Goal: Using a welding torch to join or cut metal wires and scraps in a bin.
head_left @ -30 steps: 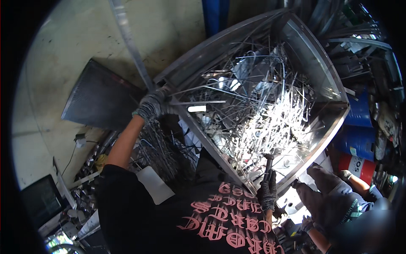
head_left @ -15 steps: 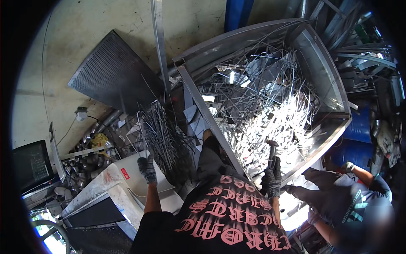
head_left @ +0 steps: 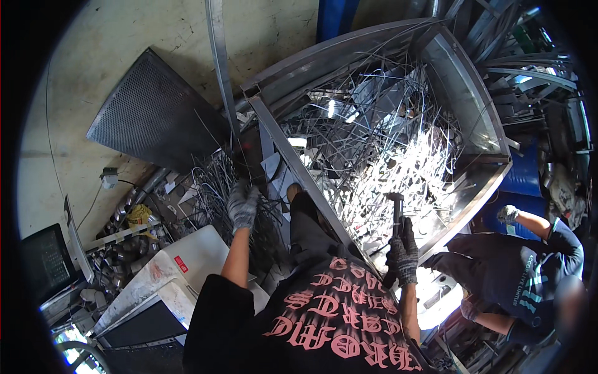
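Note:
My gloved right hand (head_left: 403, 255) is closed around the handle of a hammer (head_left: 397, 209), its head up, at the near edge of a large metal bin (head_left: 296, 165). Inside the bin lies a tangle of thin metal strips (head_left: 374, 162), brightly lit at its near side. My gloved left hand (head_left: 242, 207) is over a heap of dark thin metal strips (head_left: 215, 177) outside the bin's left side. Its fingers are smeared by motion, so I cannot tell whether they grip any strip.
A perforated metal panel (head_left: 152, 109) leans at the wall. A pale machine housing (head_left: 199, 249) stands at my left, near a screen (head_left: 47, 258). At right, another person (head_left: 511, 274) works close by, beside blue drums (head_left: 520, 168). Metal scraps (head_left: 128, 262) lie at left.
My left hand has moved up and right, from above the pale housing to the strip heap. The right hand still holds the hammer. The person at right has shifted slightly, and the view has moved.

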Demonstrator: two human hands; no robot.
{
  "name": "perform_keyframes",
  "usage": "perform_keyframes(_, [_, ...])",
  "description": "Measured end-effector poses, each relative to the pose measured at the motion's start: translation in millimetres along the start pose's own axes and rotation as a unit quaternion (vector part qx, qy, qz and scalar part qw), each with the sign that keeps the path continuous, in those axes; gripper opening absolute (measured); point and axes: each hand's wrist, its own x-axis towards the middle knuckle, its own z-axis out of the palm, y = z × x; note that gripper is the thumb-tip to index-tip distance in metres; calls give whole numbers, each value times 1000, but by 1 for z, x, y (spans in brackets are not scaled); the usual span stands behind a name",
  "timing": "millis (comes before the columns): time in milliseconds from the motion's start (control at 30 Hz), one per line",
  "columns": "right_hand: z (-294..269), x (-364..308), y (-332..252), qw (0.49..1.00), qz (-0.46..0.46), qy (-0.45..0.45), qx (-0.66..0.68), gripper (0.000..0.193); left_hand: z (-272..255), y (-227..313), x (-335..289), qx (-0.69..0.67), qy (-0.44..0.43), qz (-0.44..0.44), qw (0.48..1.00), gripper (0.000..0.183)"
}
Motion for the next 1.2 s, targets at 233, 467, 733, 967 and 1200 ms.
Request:
perform_keyframes(233, [80, 83, -102, 989, -107, -73, -64, 69, 62, 61, 52, -172, -154, 101, 968, 34])
perform_keyframes(467, [205, 240, -103, 963, -159, -129, -174, 63, 93, 151, 18, -180, -448, 9, 875, 73])
perform_keyframes(733, [246, 304, -94, 972, -146, -83, -165, 66, 110, 163, 29, -263, -454, -7, 851, 70])
perform_keyframes(967, [250, 292, -108, 987, -25, -89, -134, 65, 118, 157, 23, -216, -478, -22, 851, 71])
perform_keyframes(1200, [254, 294, -100, 984, -38, -84, -154, 65, 119, 159, 26, -241, -484, -67, 839, 58])
